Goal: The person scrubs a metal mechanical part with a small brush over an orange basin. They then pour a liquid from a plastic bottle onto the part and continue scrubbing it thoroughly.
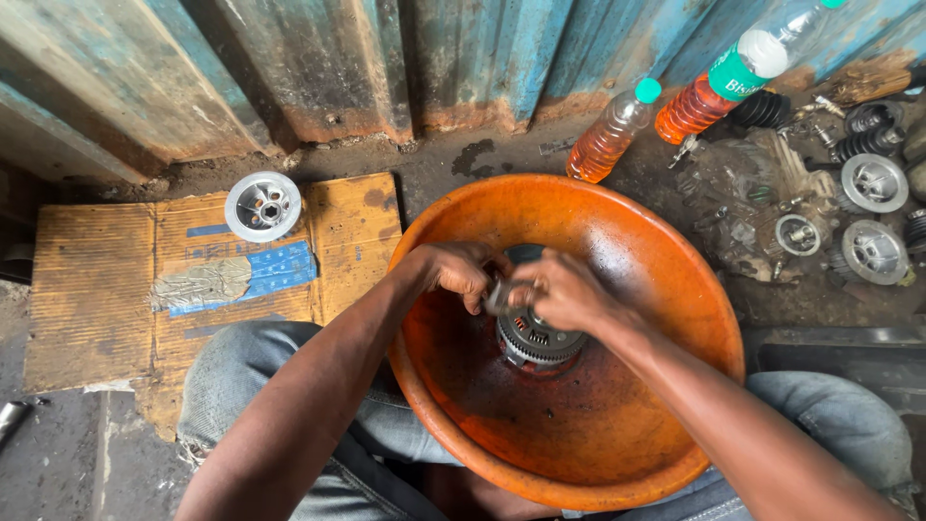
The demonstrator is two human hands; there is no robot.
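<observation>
A round, toothed metal clutch assembly (538,340) sits upright in the orange basin (666,289), partly covered.

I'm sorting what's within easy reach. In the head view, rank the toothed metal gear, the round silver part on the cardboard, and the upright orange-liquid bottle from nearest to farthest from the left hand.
1. Toothed metal gear: in the orange basin, just below the left hand.
2. Round silver part: on the cardboard, up and to the left.
3. Orange-liquid bottle: beyond the basin's far rim, by the wall; close to the silver part's distance, hard to call.

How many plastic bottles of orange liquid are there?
2. One bottle stands by the blue wall behind the orange basin; the bigger bottle lies tilted to its right, partly cut off at the top edge. Others may be hidden.
</observation>
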